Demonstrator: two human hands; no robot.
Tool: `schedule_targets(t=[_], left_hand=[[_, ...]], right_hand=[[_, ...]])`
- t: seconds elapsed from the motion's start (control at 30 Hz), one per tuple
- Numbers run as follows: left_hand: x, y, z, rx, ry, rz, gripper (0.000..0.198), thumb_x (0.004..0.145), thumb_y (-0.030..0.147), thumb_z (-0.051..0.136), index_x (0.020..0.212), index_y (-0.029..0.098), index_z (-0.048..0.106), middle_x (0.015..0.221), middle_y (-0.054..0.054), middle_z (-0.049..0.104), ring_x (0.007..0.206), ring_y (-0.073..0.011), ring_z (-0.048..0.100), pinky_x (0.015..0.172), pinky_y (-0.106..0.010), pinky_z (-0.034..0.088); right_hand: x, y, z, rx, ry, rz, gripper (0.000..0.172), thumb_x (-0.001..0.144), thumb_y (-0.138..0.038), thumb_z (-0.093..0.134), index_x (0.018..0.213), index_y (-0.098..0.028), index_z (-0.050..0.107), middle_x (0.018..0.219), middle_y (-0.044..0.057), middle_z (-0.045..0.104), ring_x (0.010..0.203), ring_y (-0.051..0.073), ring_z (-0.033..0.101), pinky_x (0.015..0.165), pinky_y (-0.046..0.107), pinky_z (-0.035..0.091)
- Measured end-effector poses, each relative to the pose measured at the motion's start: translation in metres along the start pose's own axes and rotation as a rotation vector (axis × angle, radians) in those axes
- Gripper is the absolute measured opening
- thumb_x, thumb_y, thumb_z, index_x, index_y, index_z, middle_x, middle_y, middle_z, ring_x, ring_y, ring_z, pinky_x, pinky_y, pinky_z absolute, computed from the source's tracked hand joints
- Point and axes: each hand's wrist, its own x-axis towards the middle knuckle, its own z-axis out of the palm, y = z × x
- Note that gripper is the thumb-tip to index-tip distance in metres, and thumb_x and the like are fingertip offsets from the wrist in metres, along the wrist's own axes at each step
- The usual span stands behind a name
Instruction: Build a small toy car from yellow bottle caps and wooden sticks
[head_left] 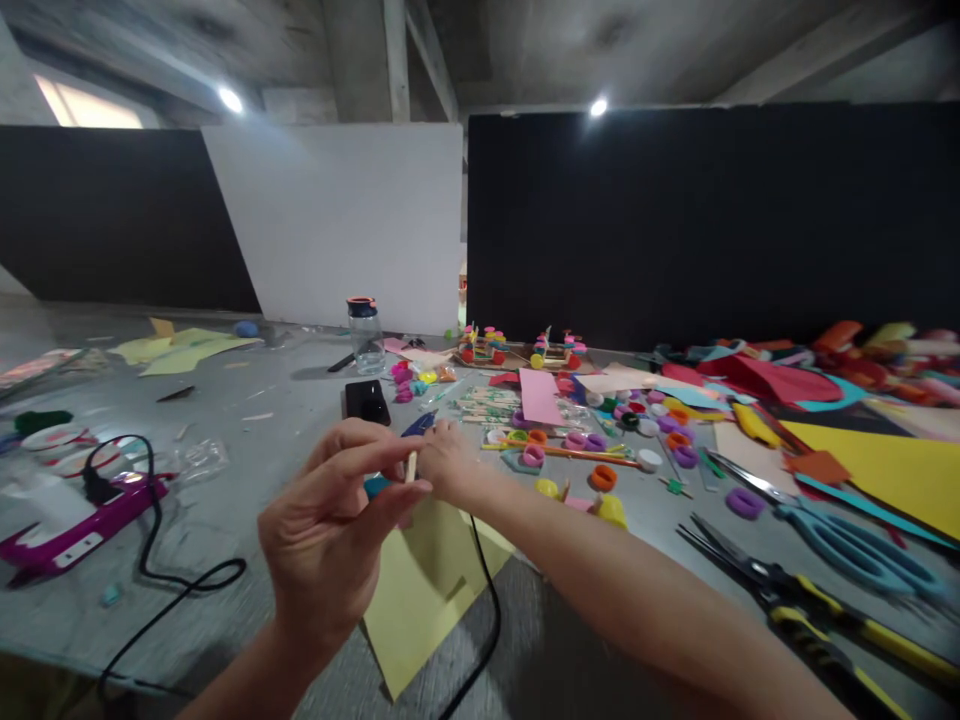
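Observation:
My left hand (330, 520) pinches a short pale wooden stick (411, 466) between thumb and forefinger, held up above the table. Just behind its fingertips, my right hand (448, 462) is closed around a blue glue gun (420, 424). Most of the gun is hidden behind my hands, and a black cord (491, 600) trails from below my right wrist towards the table's front. Under both hands lies a pale yellow sheet of paper (420, 600).
A purple power strip (90, 525) with a looping cord lies left. Pliers (780, 590), scissors (847, 540) and coloured paper (885, 470) spread right. Coloured rings (604, 477) and a paintbrush (570, 453) lie centrally. A black phone (366, 402) and bottle (366, 340) stand behind.

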Motion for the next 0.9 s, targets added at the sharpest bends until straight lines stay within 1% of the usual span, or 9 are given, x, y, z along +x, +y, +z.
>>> schedule_targets(t=[0.13,0.23,0.3,0.4,0.47,0.57,0.7,0.8,0.9], left_hand=[[-0.004,-0.002,0.009,0.002,-0.075,-0.045,0.026,0.079,0.023,0.083,0.104,0.031,0.079,0.083,-0.001,0.063,0.079,-0.0177,0.056,0.065,-0.033,0.047],[-0.005,-0.004,0.019,0.019,-0.154,-0.05,0.027,0.079,0.023,0.083,0.104,0.031,0.079,0.083,-0.002,0.063,0.08,-0.0191,0.056,0.067,-0.035,0.047],[-0.007,-0.007,0.028,0.031,-0.208,-0.019,0.027,0.079,0.022,0.083,0.105,0.031,0.079,0.082,-0.002,0.064,0.079,-0.0196,0.057,0.068,-0.036,0.049],[-0.014,-0.013,0.04,0.03,-0.319,0.013,0.03,0.079,0.021,0.082,0.108,0.03,0.077,0.081,-0.002,0.066,0.077,-0.0186,0.06,0.068,-0.035,0.051],[-0.021,-0.017,0.046,0.018,-0.402,0.02,0.032,0.08,0.02,0.082,0.11,0.027,0.076,0.083,-0.002,0.065,0.078,-0.0178,0.061,0.067,-0.032,0.052],[-0.033,-0.022,0.05,0.029,-0.504,-0.009,0.032,0.082,0.018,0.08,0.113,0.024,0.074,0.085,-0.002,0.063,0.079,-0.0167,0.06,0.069,-0.031,0.052],[-0.042,-0.024,0.051,0.034,-0.556,-0.045,0.032,0.082,0.018,0.08,0.113,0.021,0.074,0.084,-0.002,0.062,0.079,-0.0162,0.058,0.071,-0.03,0.052],[-0.043,-0.021,0.051,0.03,-0.565,-0.021,0.032,0.081,0.018,0.08,0.112,0.021,0.074,0.082,-0.002,0.062,0.076,-0.0159,0.059,0.067,-0.03,0.052],[-0.044,-0.02,0.049,0.059,-0.572,-0.018,0.034,0.081,0.018,0.08,0.114,0.023,0.074,0.082,-0.002,0.064,0.076,-0.0165,0.06,0.067,-0.03,0.053]], right_hand=[[-0.034,0.022,-0.043,-0.021,-0.011,0.064,0.016,0.101,-0.028,0.057,0.105,-0.016,0.067,0.112,0.007,0.067,0.1,0.021,0.064,0.087,0.039,0.053],[-0.086,0.042,-0.082,0.024,-0.093,0.076,0.021,0.099,-0.019,0.054,0.083,-0.019,0.068,0.085,0.003,0.07,0.079,0.015,0.064,0.067,0.027,0.047],[-0.125,0.05,-0.095,0.045,-0.15,0.111,0.022,0.095,-0.016,0.058,0.075,-0.02,0.066,0.073,0.0,0.067,0.068,0.014,0.06,0.059,0.026,0.04],[-0.169,0.056,-0.088,0.058,-0.193,0.168,0.004,0.089,-0.016,0.07,0.087,-0.019,0.07,0.08,0.001,0.069,0.072,0.016,0.061,0.065,0.028,0.041],[-0.183,0.056,-0.073,0.066,-0.201,0.189,0.012,0.086,-0.017,0.075,0.097,-0.018,0.07,0.091,0.004,0.07,0.079,0.019,0.062,0.07,0.03,0.042],[-0.182,0.057,-0.051,0.086,-0.206,0.194,0.014,0.088,-0.019,0.074,0.1,-0.015,0.07,0.096,0.007,0.068,0.084,0.021,0.062,0.071,0.031,0.042],[-0.174,0.061,-0.035,0.123,-0.196,0.185,0.005,0.088,-0.014,0.071,0.091,-0.011,0.069,0.089,0.008,0.064,0.078,0.021,0.06,0.068,0.031,0.042],[-0.177,0.063,-0.037,0.166,-0.164,0.165,0.003,0.088,-0.013,0.07,0.087,-0.012,0.067,0.087,0.006,0.063,0.078,0.02,0.059,0.068,0.032,0.044],[-0.186,0.059,-0.052,0.286,-0.023,0.112,0.012,0.093,-0.017,0.067,0.105,-0.016,0.066,0.099,0.005,0.065,0.083,0.017,0.06,0.073,0.03,0.048]])
